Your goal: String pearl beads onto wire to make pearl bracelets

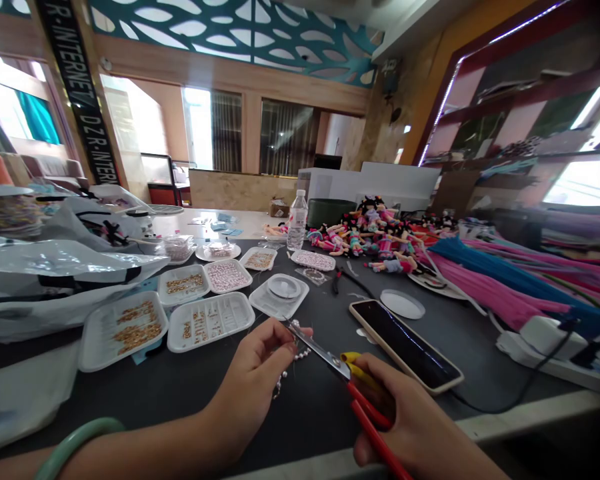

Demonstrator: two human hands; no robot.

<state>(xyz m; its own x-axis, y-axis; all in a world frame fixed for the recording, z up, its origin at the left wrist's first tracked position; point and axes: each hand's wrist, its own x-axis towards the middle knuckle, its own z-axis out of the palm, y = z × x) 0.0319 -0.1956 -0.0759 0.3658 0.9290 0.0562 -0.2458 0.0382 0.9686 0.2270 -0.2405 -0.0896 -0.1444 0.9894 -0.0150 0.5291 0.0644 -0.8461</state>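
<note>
My left hand [260, 373] is closed in a pinch on a string of white pearl beads [303, 353], part of which dangles below the fingers. My right hand [400, 407] grips scissors [325, 357] with red handles; something yellow [363, 373] also shows between its fingers. The scissor blades point up and left, their tips at the fingertips of my left hand. Whether the blades touch the thread cannot be made out. A green bangle [80, 443] is on my left wrist.
White trays [180, 341] of gold pieces and pink beads stand at the left and middle. A phone [405, 343] lies at the right, near a round lid [403, 304] and pliers [337, 281]. Behind are a bottle [297, 223], small dolls [375, 233] and a power strip [555, 343].
</note>
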